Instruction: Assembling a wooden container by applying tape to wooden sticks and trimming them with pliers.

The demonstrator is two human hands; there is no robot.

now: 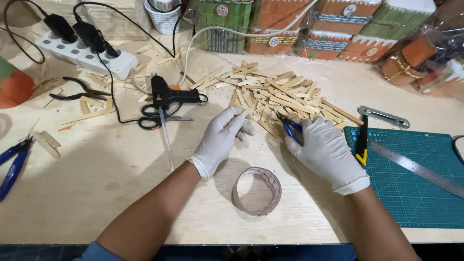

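**Gloved hands at the stick pile**

Both hands wear white gloves and meet at the near edge of a loose pile of flat wooden sticks (275,96) spread across the pale worktable (96,193). The left hand (220,137) is curled, its fingertips pinching the end of one stick at the pile's edge, probably so a single piece comes free of the heap. The right hand (324,150) is closed around blue-handled cutters (291,128), nose pointed toward the pile, close enough to meet whatever the left hand lifts.

The tools lie within arm's reach on either side (a sensible ring around the work). A black glue gun (169,95) rests left of the pile on its stand, nozzle off the wood, with black scissors (154,118) just beside it. A tape roll (257,190) lies flat between the forearms. To the right, a green cutting mat (411,193) carries a steel ruler (420,169) and a yellow-and-black utility knife (361,142). Stick-built boxes (290,24) in green and orange line the far edge.
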